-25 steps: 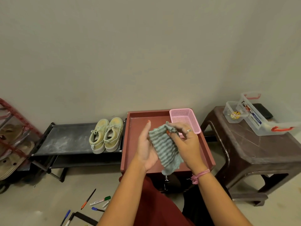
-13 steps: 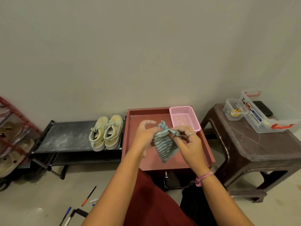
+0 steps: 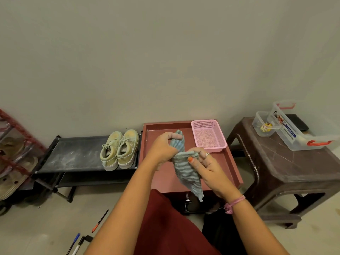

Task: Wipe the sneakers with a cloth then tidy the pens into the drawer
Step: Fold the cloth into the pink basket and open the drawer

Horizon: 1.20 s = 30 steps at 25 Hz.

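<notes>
Both hands gripped the striped cloth [image 3: 185, 168] above the red tray [image 3: 233, 168]: the left hand [image 3: 162, 148] clutched its upper end, the right hand [image 3: 207, 168] pinched its middle. The sneakers [image 3: 119, 150] sat on the black rack [image 3: 73, 155] to the left; pens [image 3: 99, 221] lay on the floor.

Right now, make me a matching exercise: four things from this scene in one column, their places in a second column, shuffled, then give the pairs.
Things:
1. sneakers
2. cloth
3. pink basket
4. pens

Places:
A. on the floor, lower left
B. held in both hands over the red tray
C. on the black rack, at its right end
D. in the tray's far right corner

Pairs: 1-C, 2-B, 3-D, 4-A
</notes>
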Motion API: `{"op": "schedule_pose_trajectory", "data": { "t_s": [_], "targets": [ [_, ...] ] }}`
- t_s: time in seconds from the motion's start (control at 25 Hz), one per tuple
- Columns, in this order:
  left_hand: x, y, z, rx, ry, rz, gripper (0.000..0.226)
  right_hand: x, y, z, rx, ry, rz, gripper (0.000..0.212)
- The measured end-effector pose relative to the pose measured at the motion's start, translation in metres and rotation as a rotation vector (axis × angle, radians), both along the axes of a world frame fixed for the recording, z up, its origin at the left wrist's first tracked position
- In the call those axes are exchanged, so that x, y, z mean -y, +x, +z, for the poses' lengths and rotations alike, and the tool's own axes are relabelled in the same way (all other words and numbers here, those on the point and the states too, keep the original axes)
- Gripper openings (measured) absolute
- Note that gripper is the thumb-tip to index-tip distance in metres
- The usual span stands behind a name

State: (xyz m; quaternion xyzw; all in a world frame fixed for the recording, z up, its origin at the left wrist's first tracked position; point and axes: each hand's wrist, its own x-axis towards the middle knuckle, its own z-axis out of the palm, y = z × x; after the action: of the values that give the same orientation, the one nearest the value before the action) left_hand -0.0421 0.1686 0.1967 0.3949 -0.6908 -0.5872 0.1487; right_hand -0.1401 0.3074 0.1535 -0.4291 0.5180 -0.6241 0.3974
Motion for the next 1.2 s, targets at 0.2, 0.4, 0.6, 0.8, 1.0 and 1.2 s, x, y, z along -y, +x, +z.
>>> {"op": "schedule_pose_trajectory", "data": {
  "t_s": [0.2, 0.4, 0.6, 0.8, 1.0, 1.2],
  "targets": [
    [0.0, 0.002, 0.01, -0.012, 0.146, -0.157, 0.051, 0.021, -0.024, -0.009, -0.205, 0.066, -0.229, 0.025],
    [0.005, -0.002, 0.007, -0.047, 0.218, -0.247, 0.045, 0.035, -0.03, -0.019, -0.013, 0.069, -0.289, 0.026],
    [0.009, -0.006, -0.002, -0.151, 0.252, -0.328, 0.035, 0.037, -0.028, -0.024, 0.182, 0.06, -0.272, 0.023],
    [0.012, -0.012, -0.023, -0.147, -0.058, -0.286, 0.029, 0.03, -0.039, -0.019, 0.184, 0.101, -0.138, 0.028],
    [0.018, -0.017, -0.025, -0.134, -0.228, -0.308, 0.016, 0.021, -0.057, -0.003, 0.053, 0.115, -0.074, 0.025],
    [0.024, -0.025, -0.012, -0.156, -0.54, -0.39, 0.017, 0.02, -0.064, 0.002, 0.125, 0.04, -0.181, 0.028]
  ]
}}
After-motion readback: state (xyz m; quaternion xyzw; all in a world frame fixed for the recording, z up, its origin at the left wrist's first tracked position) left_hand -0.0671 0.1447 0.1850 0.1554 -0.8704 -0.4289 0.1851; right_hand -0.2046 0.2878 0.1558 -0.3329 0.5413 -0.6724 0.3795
